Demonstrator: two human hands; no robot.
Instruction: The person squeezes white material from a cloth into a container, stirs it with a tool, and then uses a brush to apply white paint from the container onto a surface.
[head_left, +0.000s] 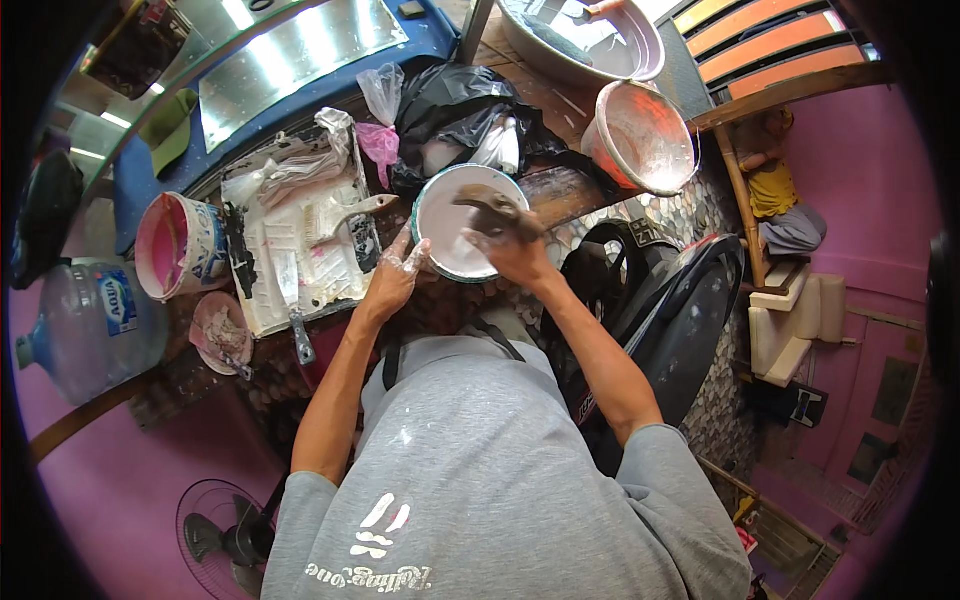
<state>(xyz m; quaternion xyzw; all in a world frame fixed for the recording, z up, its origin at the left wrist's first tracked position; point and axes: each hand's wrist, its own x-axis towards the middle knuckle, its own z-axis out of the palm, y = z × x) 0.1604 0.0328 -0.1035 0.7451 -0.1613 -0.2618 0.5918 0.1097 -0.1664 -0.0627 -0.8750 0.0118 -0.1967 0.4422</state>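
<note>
A round bucket point(420, 215) with a green-edged rim stands before me, with white paint point(440, 225) inside. My left hand point(396, 275), spotted with white, grips the bucket's near left side, fingers at the rim. Over the opening, my right hand point(512, 250) is closed round a dark brown flat piece point(485, 197), which is blurred, so its exact kind does not show. Left of the bucket lies a white-smeared paint tray point(285, 235) with a paintbrush point(345, 215) across it. A putty knife handle point(302, 340) sticks out over the tray's near edge.
Black plastic bags point(450, 100) sit behind the bucket. A paint-stained pail point(645, 140) and a large basin point(640, 50) are at the back right. On the left stand a pink-stained bucket point(170, 245) and a water jug point(90, 325). A motorbike seat point(670, 330) is close at my right.
</note>
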